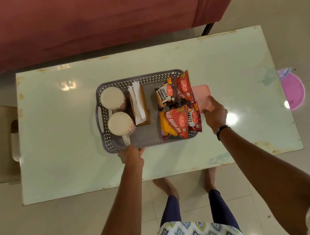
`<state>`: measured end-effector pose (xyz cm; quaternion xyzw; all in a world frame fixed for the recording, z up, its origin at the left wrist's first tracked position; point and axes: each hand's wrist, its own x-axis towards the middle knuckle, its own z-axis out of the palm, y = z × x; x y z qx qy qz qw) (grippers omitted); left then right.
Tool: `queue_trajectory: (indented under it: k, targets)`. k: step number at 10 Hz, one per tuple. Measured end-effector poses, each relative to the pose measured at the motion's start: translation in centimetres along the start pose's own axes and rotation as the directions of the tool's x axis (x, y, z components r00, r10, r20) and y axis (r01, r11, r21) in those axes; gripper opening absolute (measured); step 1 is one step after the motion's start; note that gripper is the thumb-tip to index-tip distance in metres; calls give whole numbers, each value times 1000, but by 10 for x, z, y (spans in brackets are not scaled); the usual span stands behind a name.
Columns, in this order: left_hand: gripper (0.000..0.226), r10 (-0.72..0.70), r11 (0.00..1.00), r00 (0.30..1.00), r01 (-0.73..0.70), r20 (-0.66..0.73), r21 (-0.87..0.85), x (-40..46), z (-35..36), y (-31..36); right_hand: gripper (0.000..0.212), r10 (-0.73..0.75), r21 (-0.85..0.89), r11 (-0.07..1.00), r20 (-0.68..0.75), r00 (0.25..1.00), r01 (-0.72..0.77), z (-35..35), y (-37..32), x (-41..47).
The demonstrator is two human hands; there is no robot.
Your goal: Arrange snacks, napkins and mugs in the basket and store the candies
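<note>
From the head view, the grey basket (149, 139) sits near the middle of the surface (57, 130). Inside it, two mugs (120, 124) stand upside down at its left end, a napkin holder (138, 104) is beside them, and four snack packets (173, 123) fill its right end.

The left hand (131, 154) curls its fingers round the basket's near rim. The rim is stiff perforated plastic and should give firm purchase, though the loaded basket is probably weighted toward the mugs, which are likely ceramic and breakable. Lifting by both end handles would be safer.

The right hand (215, 113) rests on a pink box (203, 95) just beside the basket's right end. Whether this grip pinches the box or only touches it cannot be told. The box looks light, rigid and smooth, perhaps for the candies. It is best taken across its short sides.

The packets are light and crinkly, so they may slide.
</note>
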<state>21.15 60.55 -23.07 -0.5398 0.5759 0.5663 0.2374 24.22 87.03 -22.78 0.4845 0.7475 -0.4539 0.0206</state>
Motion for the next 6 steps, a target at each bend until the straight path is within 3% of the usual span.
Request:
queue_trajectory:
  k: [1, 3, 4, 5, 6]
  targets:
    - [42, 12, 1000, 999, -13, 53, 4, -2, -1, 2, 55, 14, -14, 1000, 4, 1000, -14, -1, -1, 1]
    - [40, -4, 995, 1000, 5, 11, -95, -9, -9, 4, 58, -30, -62, 998, -6, 1000, 30, -6, -1, -10]
    - [45, 69, 997, 987, -61, -146, 56, -21, -13, 7, 60, -35, -39, 999, -75, 997, 32, -13, -3, -29]
    - [54, 279, 949, 918, -220, -283, 224, -46, -22, 14, 53, -86, 7, 996, -101, 991, 87, -22, -6, -53]
    - [52, 469, 859, 851, -378, -236, 344, -66, -36, 11, 46, -161, 38, 986, -83, 984, 164, -28, -17, -79]
